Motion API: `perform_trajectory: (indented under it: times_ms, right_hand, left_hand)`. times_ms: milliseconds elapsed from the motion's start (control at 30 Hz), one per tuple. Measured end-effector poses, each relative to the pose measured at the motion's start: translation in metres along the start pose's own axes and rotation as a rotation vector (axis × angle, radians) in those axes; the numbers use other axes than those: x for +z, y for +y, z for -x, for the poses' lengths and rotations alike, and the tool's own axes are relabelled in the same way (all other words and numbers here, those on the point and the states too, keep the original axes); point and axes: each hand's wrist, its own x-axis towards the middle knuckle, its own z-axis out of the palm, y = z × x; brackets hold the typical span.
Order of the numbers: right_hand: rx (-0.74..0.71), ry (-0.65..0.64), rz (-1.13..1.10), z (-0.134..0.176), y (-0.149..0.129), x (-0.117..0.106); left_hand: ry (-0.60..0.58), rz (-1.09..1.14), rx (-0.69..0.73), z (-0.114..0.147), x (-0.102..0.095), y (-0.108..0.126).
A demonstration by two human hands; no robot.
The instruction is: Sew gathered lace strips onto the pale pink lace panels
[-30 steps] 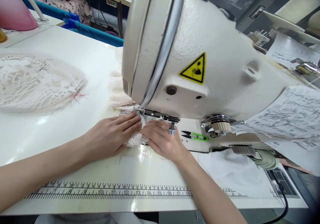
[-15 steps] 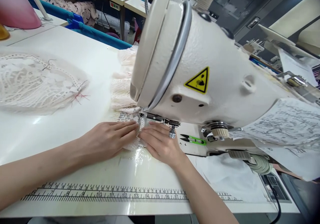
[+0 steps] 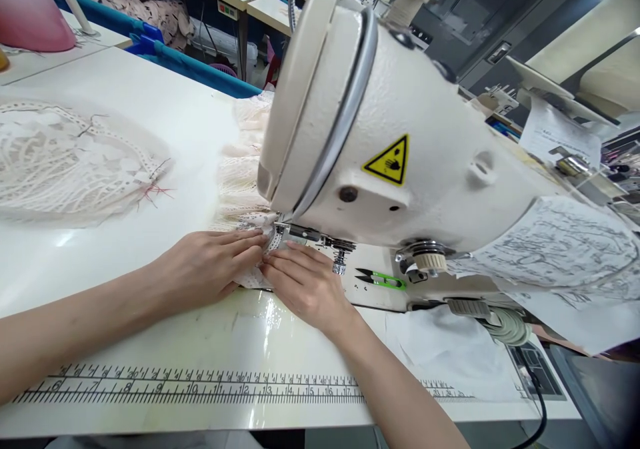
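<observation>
A pale lace piece (image 3: 253, 278) lies under the needle area of a white sewing machine (image 3: 325, 149). My left hand (image 3: 213, 262) rests flat on the lace, left of the presser foot, fingers stretched out and together. Close beside it, my right hand (image 3: 306, 285) also lies flat, its fingertips pressing the lace edge just in front of the foot. Behind the foot, gathered lace (image 3: 243, 182) spreads over the table. The fingers cover much of the lace, and the needle tip cannot be made out.
Green thread snips (image 3: 383, 280) lie on the machine bed to the right. Another lace piece (image 3: 75, 162) with red thread ends is on the table at left. A printed ruler (image 3: 200, 390) runs along the front edge. Patterned paper (image 3: 555, 242) hangs at the machine's right.
Both hands have slid a little left and away from me, carrying the lace toward the presser foot. The whole view has shifted slightly.
</observation>
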Motion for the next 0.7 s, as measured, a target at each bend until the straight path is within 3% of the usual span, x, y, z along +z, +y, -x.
perform_trajectory:
  times_ms: [100, 233, 467, 700]
  right_hand:
    - [0.017, -0.029, 0.023, 0.002, 0.0, 0.003]
    - [0.047, -0.024, 0.024, 0.002, 0.0, 0.004]
    - [0.025, 0.006, -0.021, 0.003, 0.008, 0.001]
    - [0.071, -0.15, -0.065, 0.007, 0.012, -0.002]
  left_hand:
    - [0.05, -0.019, 0.013, 0.0, 0.005, -0.004]
    - [-0.013, -0.055, 0.02, -0.001, 0.003, -0.005]
    - [-0.014, -0.077, 0.022, -0.006, -0.001, 0.001]
    - [-0.016, -0.097, 0.021, -0.004, 0.001, 0.001]
